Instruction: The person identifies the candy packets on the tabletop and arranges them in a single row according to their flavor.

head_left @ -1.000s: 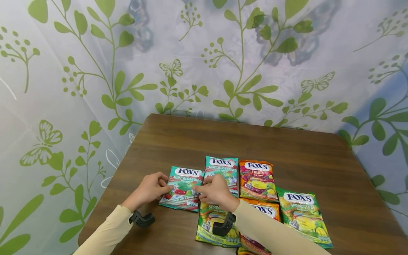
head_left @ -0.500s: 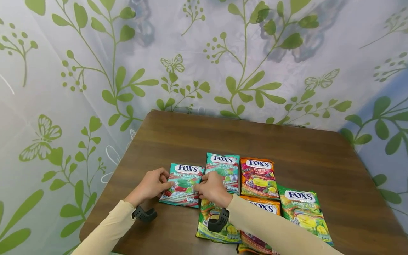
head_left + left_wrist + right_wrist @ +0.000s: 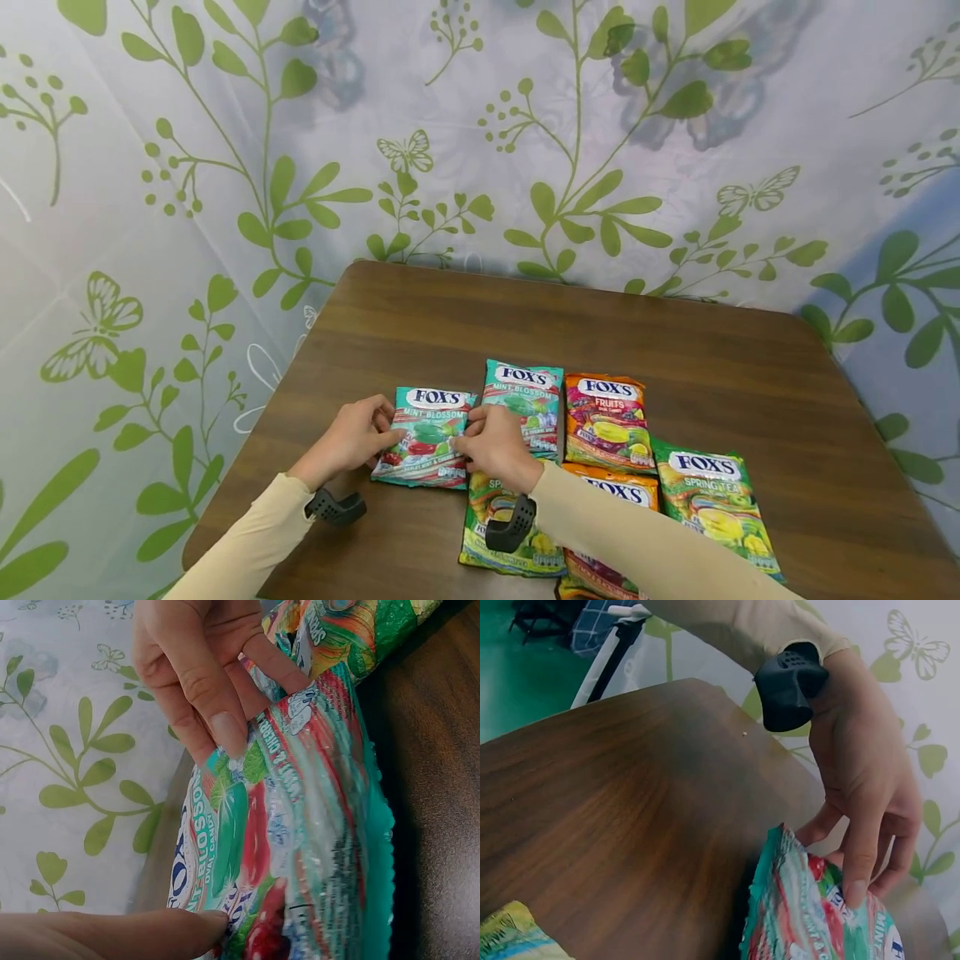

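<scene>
A teal Fox's Mint Blossom candy bag (image 3: 429,454) is held between both hands on the left part of the table. My left hand (image 3: 351,437) grips its left side, thumb on the front. Opposite, my right hand (image 3: 497,447) pinches the right side, its thumb also on the front; the fingers behind are partly hidden. The left wrist view shows the bag's printed face (image 3: 315,817) close up, with the left thumb (image 3: 142,934) at its edge. A second Mint Blossom bag (image 3: 542,392) lies just beyond the right hand, which overlaps it in the head view.
Beneath the right wrist lies a yellow-green Spring Tea bag (image 3: 498,554). An orange Fruits bag (image 3: 607,417), another orange bag (image 3: 645,487) and a Spring Tea bag (image 3: 720,512) are farther right on the brown table (image 3: 450,308). A leaf-patterned curtain (image 3: 465,125) hangs behind.
The held Mint Blossom bag has shifted slightly left, away from the second one, with both hands still on it. The other bags stay put; the head view has moved a little.
</scene>
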`<state>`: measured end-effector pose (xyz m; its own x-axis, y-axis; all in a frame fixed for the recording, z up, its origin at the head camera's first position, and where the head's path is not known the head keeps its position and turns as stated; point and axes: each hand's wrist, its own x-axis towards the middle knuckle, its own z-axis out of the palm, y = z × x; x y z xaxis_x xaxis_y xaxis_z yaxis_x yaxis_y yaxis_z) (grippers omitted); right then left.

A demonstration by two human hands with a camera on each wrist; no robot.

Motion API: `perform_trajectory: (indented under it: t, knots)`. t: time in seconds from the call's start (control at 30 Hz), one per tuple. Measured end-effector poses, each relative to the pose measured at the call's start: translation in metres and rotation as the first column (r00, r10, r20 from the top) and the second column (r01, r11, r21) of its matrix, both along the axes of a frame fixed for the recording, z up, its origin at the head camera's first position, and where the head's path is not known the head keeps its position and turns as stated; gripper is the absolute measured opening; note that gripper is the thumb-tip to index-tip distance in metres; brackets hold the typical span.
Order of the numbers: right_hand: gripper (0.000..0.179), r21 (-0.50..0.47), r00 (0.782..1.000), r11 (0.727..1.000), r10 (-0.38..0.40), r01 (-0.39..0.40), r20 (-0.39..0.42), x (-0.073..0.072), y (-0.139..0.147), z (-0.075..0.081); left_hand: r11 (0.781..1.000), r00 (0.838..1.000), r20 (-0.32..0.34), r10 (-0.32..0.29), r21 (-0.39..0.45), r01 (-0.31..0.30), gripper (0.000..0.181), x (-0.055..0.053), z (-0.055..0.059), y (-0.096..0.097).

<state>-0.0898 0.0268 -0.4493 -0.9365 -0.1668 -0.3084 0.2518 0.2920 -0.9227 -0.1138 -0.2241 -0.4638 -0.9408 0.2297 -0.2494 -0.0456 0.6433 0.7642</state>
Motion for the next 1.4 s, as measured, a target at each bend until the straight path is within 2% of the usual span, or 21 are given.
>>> perform_trajectory:
  t: [0.13, 0.27, 0.43, 0.57, 0.77, 1.0, 1.2, 1.4]
  knots:
    - [0.05, -0.029, 0.999, 0.999, 0.017, -0.018, -0.031, -0.005, -0.001, 0.003, 1.0, 1.0, -0.03, -0.002, -0.012, 0.002, 0.03, -0.004, 0.004, -0.003]
    - [0.049, -0.022, 0.997, 0.999, 0.038, -0.04, -0.073, -0.015, -0.003, 0.006, 0.999, 0.997, -0.075, -0.031, -0.019, 0.03, 0.032, -0.013, 0.008, -0.009]
    - [0.049, -0.006, 0.996, 0.999, 0.031, -0.031, -0.089, -0.032, -0.009, 0.006, 0.996, 0.984, -0.16, -0.082, 0.012, 0.085, 0.032, -0.031, 0.008, -0.022]
    - [0.049, -0.023, 0.995, 1.0, 0.018, -0.02, -0.094, -0.048, -0.016, 0.002, 0.994, 0.977, -0.192, -0.096, 0.032, 0.104, 0.032, -0.046, 0.006, -0.031]
    - [0.048, -0.024, 0.993, 1.0, 0.005, -0.008, -0.12, -0.077, -0.029, 0.0, 0.996, 0.962, -0.255, -0.093, -0.019, 0.091, 0.03, -0.07, 0.012, -0.04]
    - [0.047, -0.022, 0.986, 1.0, -0.016, 0.013, -0.166, -0.112, -0.044, 0.003, 0.995, 0.952, -0.293, -0.092, -0.052, 0.08, 0.031, -0.102, 0.021, -0.051]
    - [0.045, 0.001, 0.979, 0.999, -0.039, 0.04, -0.2, -0.138, -0.057, -0.001, 0.995, 0.943, -0.321, -0.086, -0.084, 0.063, 0.031, -0.127, 0.019, -0.06]
    - [0.046, -0.043, 0.981, 0.997, -0.074, 0.067, -0.182, -0.152, -0.064, -0.007, 0.992, 0.938, -0.338, -0.078, -0.122, 0.039, 0.031, -0.146, 0.012, -0.062]
